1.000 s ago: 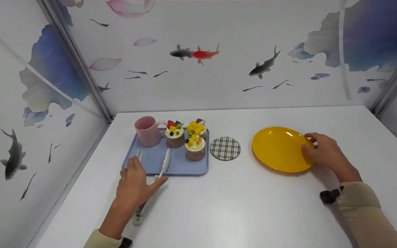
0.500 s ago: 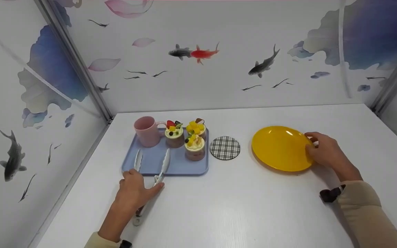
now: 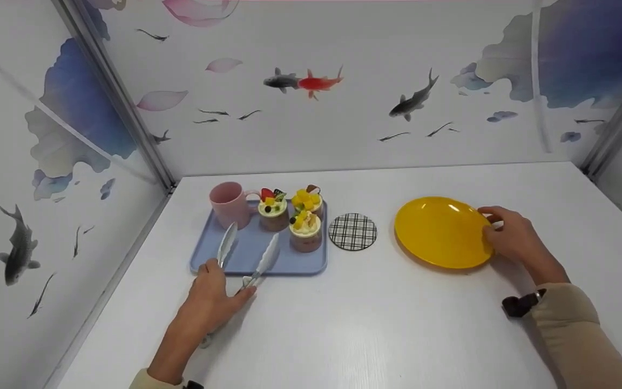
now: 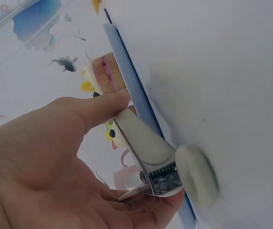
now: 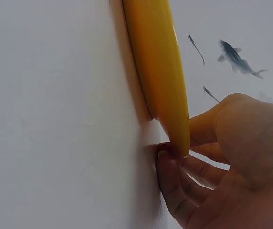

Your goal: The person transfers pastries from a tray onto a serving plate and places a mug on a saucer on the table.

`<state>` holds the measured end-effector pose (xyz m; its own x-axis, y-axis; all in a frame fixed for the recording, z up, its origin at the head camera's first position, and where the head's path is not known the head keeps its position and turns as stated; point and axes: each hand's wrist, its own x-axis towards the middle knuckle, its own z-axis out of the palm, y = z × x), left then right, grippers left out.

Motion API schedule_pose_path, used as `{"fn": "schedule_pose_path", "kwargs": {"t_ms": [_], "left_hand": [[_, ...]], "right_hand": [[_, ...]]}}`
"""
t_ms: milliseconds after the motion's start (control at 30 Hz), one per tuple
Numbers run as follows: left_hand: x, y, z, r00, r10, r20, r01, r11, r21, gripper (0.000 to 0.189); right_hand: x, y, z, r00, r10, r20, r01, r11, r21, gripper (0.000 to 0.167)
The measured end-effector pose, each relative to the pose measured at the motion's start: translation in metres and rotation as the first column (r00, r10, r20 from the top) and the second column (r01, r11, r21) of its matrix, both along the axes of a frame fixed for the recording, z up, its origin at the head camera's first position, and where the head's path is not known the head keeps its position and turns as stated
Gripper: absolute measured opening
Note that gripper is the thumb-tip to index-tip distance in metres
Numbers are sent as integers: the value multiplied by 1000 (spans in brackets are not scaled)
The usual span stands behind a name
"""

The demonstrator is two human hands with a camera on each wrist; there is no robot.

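Note:
My left hand (image 3: 208, 300) holds a pair of metal tongs (image 3: 264, 263) at the near edge of a blue tray (image 3: 249, 263). Thumb and fingers lie on opposite arms of the tongs, whose tips are spread apart over the tray. In the left wrist view, the pale handle (image 4: 143, 140) and spring end of the tongs show close up. At the right, a yellow plate (image 3: 438, 232) stands on the table, its right rim pinched by my right hand (image 3: 516, 237). The right wrist view shows fingertips (image 5: 167, 164) under the rim of the plate.
The tray bears a pink mug (image 3: 230, 204) and three fruit-topped dessert cups: one by the mug (image 3: 273, 213), one at the back right (image 3: 309, 200), one in front of that (image 3: 305, 235). A checked coaster (image 3: 352, 232) lies between tray and plate. Walls enclose the table.
My left hand has tilted the tongs; their tips have shifted right and a little farther over the tray, while the handle end moved slightly left. My right hand stays at the plate's rim.

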<state>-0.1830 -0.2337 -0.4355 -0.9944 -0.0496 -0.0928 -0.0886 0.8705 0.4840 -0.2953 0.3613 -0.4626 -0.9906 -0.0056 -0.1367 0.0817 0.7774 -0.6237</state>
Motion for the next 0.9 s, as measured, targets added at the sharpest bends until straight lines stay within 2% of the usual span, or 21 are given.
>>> {"fn": "schedule_pose_path", "kwargs": {"t_ms": [200,500,667,900], "left_hand": [[-3,2,1,1000,-17,9,16,996,89,105],[-12,-5,0,997,-52,-56,61,984,169,105],[-16,-9,-1,992,-89,-87,101,983,152,99],[-21,-11,-3,987,-118,-106,129,986,104,107]], "right_hand": [[-1,2,-1,1000,0,5,0,1000,-10,63],[1,2,-1,999,14,-35,-14,1000,-8,62],[0,1,-2,1000,1,-20,-2,1000,-11,62],[0,2,-2,1000,-5,-14,5,1000,-13,61]]}}
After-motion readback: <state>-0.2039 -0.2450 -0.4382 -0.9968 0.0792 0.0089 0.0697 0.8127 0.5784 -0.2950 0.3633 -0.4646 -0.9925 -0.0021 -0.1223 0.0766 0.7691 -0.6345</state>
